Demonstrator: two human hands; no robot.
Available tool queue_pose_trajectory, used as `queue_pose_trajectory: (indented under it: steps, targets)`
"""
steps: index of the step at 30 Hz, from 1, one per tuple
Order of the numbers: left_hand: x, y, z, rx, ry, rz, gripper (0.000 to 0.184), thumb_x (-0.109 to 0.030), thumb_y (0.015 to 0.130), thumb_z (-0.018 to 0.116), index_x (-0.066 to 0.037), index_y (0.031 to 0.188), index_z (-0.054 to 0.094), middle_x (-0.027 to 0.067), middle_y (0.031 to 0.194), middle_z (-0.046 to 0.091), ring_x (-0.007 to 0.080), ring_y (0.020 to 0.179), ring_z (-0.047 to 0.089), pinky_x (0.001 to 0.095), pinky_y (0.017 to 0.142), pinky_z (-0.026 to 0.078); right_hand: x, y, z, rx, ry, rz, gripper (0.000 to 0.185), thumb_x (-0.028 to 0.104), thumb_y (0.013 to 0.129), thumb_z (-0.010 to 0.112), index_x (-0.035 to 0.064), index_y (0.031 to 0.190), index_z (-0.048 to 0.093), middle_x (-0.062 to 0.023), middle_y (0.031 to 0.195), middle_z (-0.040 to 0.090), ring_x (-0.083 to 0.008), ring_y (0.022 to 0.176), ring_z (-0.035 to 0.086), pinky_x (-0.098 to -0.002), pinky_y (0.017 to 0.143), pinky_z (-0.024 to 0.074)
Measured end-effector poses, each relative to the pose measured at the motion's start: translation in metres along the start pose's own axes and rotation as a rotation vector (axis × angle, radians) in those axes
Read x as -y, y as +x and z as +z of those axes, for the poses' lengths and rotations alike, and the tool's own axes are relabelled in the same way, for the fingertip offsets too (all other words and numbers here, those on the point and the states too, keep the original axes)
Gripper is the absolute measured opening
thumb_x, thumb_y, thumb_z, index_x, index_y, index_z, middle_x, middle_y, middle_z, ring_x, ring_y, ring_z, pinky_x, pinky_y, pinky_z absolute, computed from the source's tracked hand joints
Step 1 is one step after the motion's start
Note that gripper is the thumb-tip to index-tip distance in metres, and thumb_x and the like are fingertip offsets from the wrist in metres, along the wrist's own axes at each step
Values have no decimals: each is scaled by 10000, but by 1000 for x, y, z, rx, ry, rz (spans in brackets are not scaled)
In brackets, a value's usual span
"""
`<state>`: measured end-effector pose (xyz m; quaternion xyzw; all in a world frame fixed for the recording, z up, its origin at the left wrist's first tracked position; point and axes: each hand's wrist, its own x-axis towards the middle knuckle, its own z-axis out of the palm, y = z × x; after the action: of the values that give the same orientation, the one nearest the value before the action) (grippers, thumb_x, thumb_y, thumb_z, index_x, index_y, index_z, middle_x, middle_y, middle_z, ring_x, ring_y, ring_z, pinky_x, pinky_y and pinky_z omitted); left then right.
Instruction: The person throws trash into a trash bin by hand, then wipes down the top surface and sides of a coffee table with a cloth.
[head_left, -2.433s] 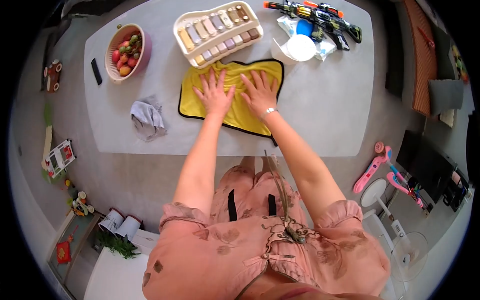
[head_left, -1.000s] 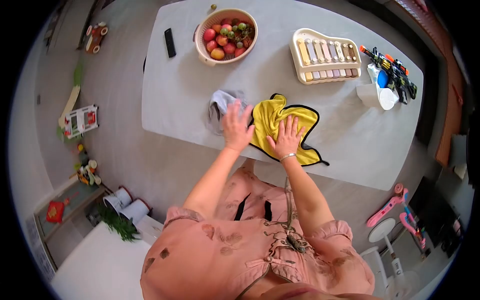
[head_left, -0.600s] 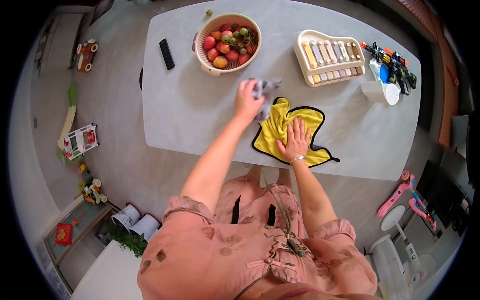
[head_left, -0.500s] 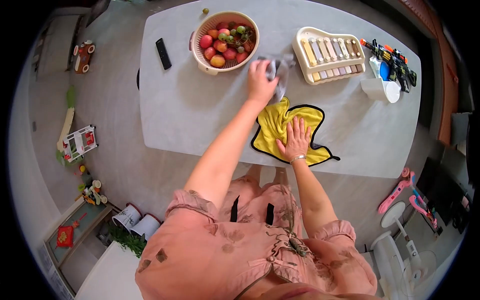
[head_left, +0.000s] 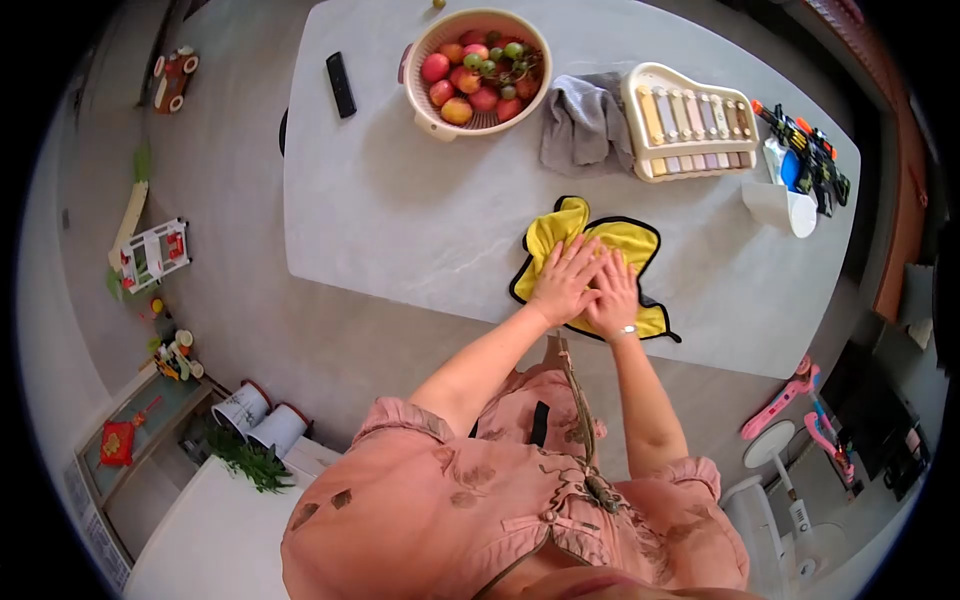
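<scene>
Near the table's front edge lies a rumpled yellow cloth [head_left: 628, 238] with a black border. My left hand [head_left: 568, 280] rests flat on it, fingers spread. Beside it and touching it, my right hand [head_left: 612, 292], with a bracelet at the wrist, also presses on the cloth, fingers stretched out. Farther back, a crumpled grey cloth [head_left: 584, 122] lies between a basket [head_left: 432, 118] of red fruit and small green fruit and a cream toy xylophone [head_left: 692, 120]. Neither hand touches the grey cloth.
On the grey table [head_left: 400, 225] are a black remote [head_left: 341, 85] at the back left, a white container [head_left: 780, 208] and a toy gun [head_left: 815, 160] at the right. A pink scooter [head_left: 790, 400] and a fan [head_left: 770, 444] stand on the floor at the right.
The grey cloth has gone from the yellow cloth's left side to beside the xylophone. My left hand carried it, let it go and came back onto the yellow cloth.
</scene>
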<state>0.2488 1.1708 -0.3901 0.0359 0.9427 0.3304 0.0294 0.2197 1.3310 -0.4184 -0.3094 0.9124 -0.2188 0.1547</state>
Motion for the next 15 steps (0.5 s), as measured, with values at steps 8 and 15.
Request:
queue_pose_trajectory:
  steps: [8, 15]
  targets:
    - [48, -9, -2, 13, 290, -87, 662, -440, 838, 599, -271, 1442, 387, 21, 1549, 259, 249, 1443, 184, 519, 1147, 117, 20, 12, 2, -21, -204, 70, 630, 387, 806, 633, 242, 1394, 460, -95, 1516, 314, -310, 1406, 261, -584, 1138, 80]
    - [155, -19, -91, -107, 454, -267, 621, -458, 829, 596, -283, 1402, 436, 40, 1525, 291, 293, 1411, 243, 585, 1111, 167, 116, 122, 38, -9, -94, -121, 614, 376, 865, 554, 244, 1439, 382, -70, 1540, 269, -292, 1416, 241, -551, 1143, 120]
